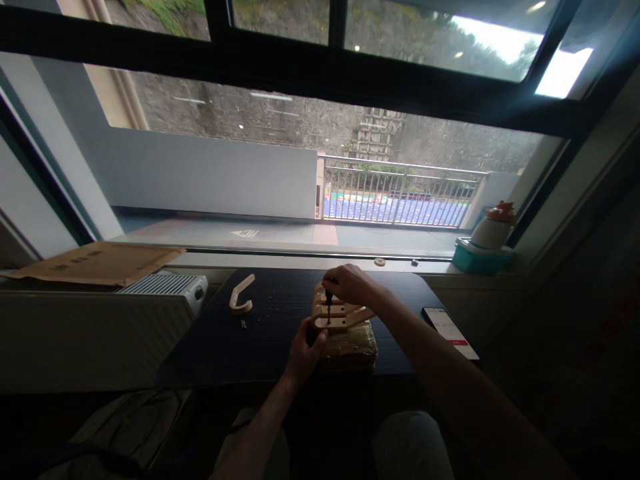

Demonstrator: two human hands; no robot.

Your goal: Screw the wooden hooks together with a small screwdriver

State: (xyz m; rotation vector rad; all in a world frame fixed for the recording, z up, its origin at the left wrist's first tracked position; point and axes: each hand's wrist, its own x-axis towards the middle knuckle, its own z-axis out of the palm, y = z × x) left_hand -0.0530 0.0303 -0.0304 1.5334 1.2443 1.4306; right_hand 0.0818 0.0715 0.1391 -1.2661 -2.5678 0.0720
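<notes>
Right hand (350, 283) grips an upright screwdriver (329, 308), tip near the left end of the nearest wooden hook (339, 323), lying left-to-right on a wrapped block (350, 350) on the bench (215, 353). Left hand (306, 350), nearer that end, clasps it.

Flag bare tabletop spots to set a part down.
Best: near-left stretch of the table, bordered by the loose wooden hook, small screws and left hand. Also: far-right patch between the right hand and phone. Crowded: centre, where both hands, screwdriver and wooden hooks cluster over the taped block.
</notes>
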